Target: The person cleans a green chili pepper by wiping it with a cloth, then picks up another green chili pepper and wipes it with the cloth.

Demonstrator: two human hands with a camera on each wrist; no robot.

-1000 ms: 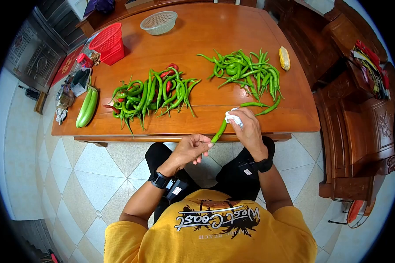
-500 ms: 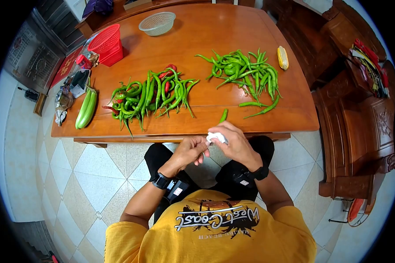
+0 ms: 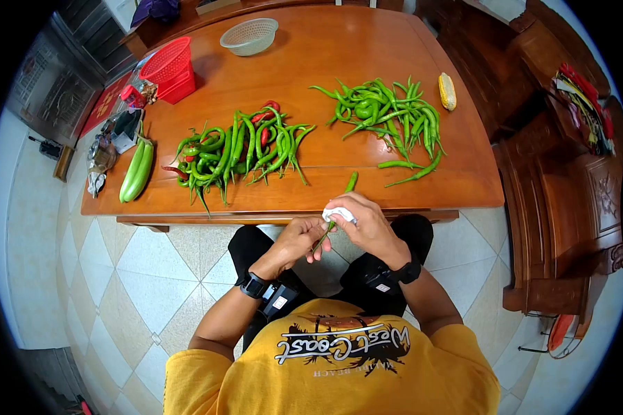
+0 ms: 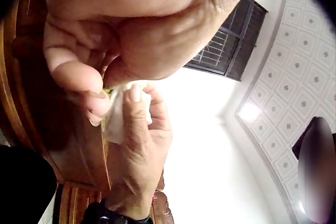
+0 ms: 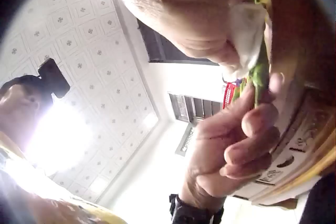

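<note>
Shirt reads "West Coast", "Malibu Beach", upside down. Left hand pinches green pepper by stem; right hand grips white wipe, cloth or tissue unclear, around it. Pepper's far end overhangs table near edge, between left pile and right pile.

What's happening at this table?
Someone's left hand pinches a green pepper at its stem end, while the right hand holds a white cloth or tissue against it, apparently wiping. On the table, a mixed red and green pile lies to the left and an all-green pile to the right.
</note>
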